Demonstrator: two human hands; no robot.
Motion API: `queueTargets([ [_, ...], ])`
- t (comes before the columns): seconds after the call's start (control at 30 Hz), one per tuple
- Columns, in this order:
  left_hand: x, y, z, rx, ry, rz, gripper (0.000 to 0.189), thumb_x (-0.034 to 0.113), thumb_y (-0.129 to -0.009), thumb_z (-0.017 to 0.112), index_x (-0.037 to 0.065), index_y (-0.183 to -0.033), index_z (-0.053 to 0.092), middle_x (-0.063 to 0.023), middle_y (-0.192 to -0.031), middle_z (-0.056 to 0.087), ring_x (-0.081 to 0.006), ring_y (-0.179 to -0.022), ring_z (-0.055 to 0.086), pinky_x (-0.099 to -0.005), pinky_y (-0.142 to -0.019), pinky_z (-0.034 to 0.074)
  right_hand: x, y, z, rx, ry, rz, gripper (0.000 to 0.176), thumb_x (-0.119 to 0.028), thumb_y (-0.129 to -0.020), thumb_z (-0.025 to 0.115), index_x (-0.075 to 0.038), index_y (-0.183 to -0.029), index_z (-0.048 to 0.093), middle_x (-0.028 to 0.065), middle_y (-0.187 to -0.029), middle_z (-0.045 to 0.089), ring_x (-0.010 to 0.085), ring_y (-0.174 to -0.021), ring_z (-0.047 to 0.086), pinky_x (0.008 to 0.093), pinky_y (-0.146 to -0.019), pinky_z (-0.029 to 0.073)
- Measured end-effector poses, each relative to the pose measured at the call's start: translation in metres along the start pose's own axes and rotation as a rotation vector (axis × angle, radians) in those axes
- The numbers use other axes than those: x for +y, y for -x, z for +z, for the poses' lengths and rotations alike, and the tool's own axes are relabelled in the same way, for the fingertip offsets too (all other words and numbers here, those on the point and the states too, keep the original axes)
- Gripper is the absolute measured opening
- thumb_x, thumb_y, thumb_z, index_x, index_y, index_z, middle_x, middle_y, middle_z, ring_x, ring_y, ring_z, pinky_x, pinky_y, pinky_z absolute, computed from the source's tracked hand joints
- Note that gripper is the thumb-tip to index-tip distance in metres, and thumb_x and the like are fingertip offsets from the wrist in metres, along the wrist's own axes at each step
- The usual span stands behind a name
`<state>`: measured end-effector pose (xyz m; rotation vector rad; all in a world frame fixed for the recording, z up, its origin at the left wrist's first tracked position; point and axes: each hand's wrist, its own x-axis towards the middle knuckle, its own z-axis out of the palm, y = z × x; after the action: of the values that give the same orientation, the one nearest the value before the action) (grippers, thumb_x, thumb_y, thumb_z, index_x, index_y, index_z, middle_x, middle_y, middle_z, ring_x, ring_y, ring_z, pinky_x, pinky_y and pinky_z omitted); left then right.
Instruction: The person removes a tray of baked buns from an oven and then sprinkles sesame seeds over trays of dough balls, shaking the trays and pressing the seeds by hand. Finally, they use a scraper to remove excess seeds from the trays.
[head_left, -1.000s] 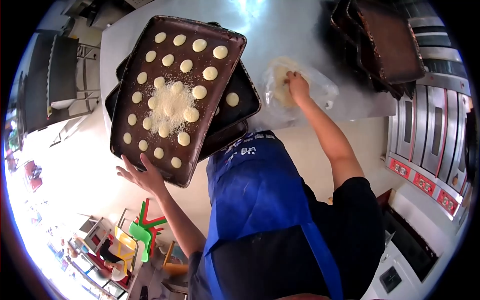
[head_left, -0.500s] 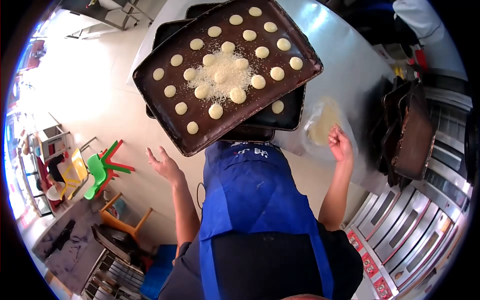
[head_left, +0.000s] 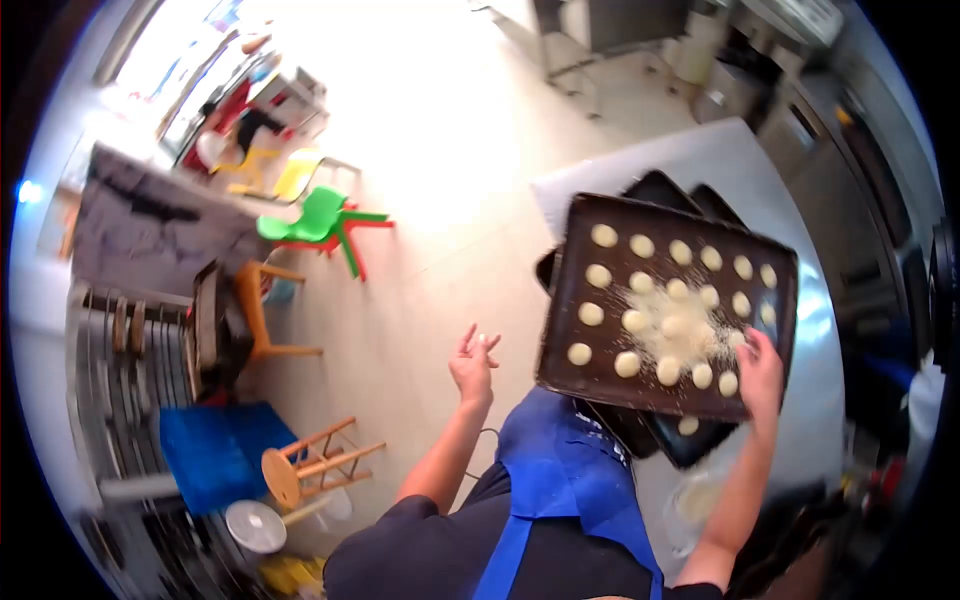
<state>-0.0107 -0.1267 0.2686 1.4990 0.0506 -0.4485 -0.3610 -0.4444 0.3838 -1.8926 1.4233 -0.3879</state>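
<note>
A dark baking tray (head_left: 610,390) rests, angled, on a stack of other dark trays. Rows of pale dough rounds (head_left: 591,314) lie on it. A heap of pale, seed-like grains (head_left: 672,325) spreads around the rounds in the middle. My right hand (head_left: 762,375) reaches over the tray's right side, fingers drawn together at a dough round (head_left: 736,339) beside the heap. Off the tray's left side, my left hand (head_left: 473,368) hangs in the air above the floor, fingers apart, holding nothing.
The trays stand on a metal table (head_left: 815,370). A clear bag (head_left: 695,497) of pale grains lies near its front edge, beside my right forearm. To the left are a green chair (head_left: 318,215), a wooden stool (head_left: 285,475) and a rack of trays (head_left: 125,390).
My view has swung left, so the tray appears further right. My right hand has moved from beside the bag onto the tray. My left hand stays off the tray, fingers apart.
</note>
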Motion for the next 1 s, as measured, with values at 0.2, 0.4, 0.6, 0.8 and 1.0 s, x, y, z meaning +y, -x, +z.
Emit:
queueTargets([
  [0.2,-0.001,-0.003,0.0,0.037,-0.037,0.025,0.038,0.005,-0.099,0.063,-0.003,-0.134,0.052,-0.0108,-0.091,0.075,-0.0112,-0.079,0.07,-0.0218,-0.066,0.052,-0.036,-0.019,0.023,0.368,0.067,-0.312,0.02,-0.013,-0.097,0.066,0.0,-0.113,0.064,0.0108,-0.099,0.07,0.0207,-0.084,0.067,0.032,-0.076,0.054],
  [0.4,0.0,0.01,0.005,0.089,0.013,0.051,0.035,0.005,-0.097,0.066,-0.003,-0.129,0.054,-0.0075,-0.081,0.072,-0.0125,-0.079,0.07,-0.0245,-0.068,0.051,-0.039,-0.001,0.018,0.402,0.024,-0.2,0.021,-0.005,-0.083,0.076,-0.002,-0.088,0.056,0.0068,-0.086,0.054,0.0215,-0.069,0.053,0.0337,-0.069,0.048],
  [0.6,-0.001,0.005,0.022,-0.006,-0.134,0.073,0.035,0.01,-0.097,0.068,-0.002,-0.128,0.059,-0.0038,-0.087,0.069,-0.0088,-0.083,0.064,-0.0239,-0.079,0.049,0.05,-0.023,0.058,-0.143,-0.014,-0.525,0.017,-0.009,-0.081,0.077,-0.001,-0.09,0.066,0.0107,-0.091,0.063,0.0234,-0.088,0.064,0.0377,-0.076,0.051],
  [0.8,0.011,0.01,0.054,-0.018,-0.105,0.177,0.041,0.018,-0.102,0.063,-0.004,-0.137,0.056,-0.009,-0.118,0.066,-0.013,-0.106,0.061,-0.0272,-0.096,0.048,-0.066,0.013,-0.002,0.139,0.019,-0.122,0.056,-0.038,-0.106,0.049,0.001,-0.068,0.063,0.0164,-0.063,0.062,0.0331,-0.065,0.065,0.0453,-0.063,0.049],
  [1.0,0.007,0.008,0.049,-0.193,-0.239,0.243,0.043,0.015,-0.104,0.058,-0.004,-0.142,0.05,-0.0152,-0.136,0.059,-0.0202,-0.123,0.058,-0.0325,-0.106,0.046,-0.014,0.027,0.046,-0.005,0.062,-0.494,0.086,-0.016,-0.089,0.072,-0.008,-0.159,0.023,0.0241,-0.141,0.048,0.0383,-0.127,0.051,0.0464,-0.108,0.041],
])
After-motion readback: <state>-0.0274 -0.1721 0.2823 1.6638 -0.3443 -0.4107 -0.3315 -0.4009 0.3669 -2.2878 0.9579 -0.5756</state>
